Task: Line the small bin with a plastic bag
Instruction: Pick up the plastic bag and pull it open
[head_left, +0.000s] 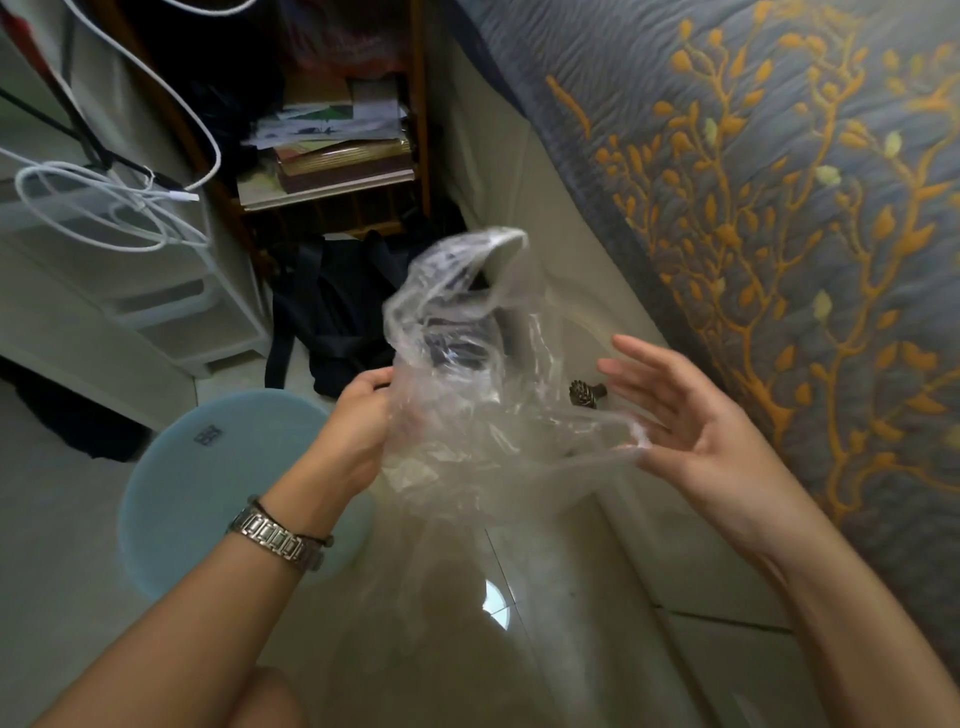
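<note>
A clear, crumpled plastic bag (467, 374) hangs in the air at the centre of the head view. My left hand (358, 415) grips its left edge, a metal watch on that wrist. My right hand (691, 421) has its fingers spread, and a stretched strip of the bag is pinched near the thumb. A pale blue round top (208, 467) sits on the floor under my left forearm; whether it is the small bin, I cannot tell.
A bed with a grey and orange patterned cover (779, 208) fills the right side. A dark bag (337, 312) lies on the floor below a wooden shelf of papers (332, 150). White drawers (171, 312) and white cables (104, 197) are at the left. A small dark object (587, 396) lies by the bed.
</note>
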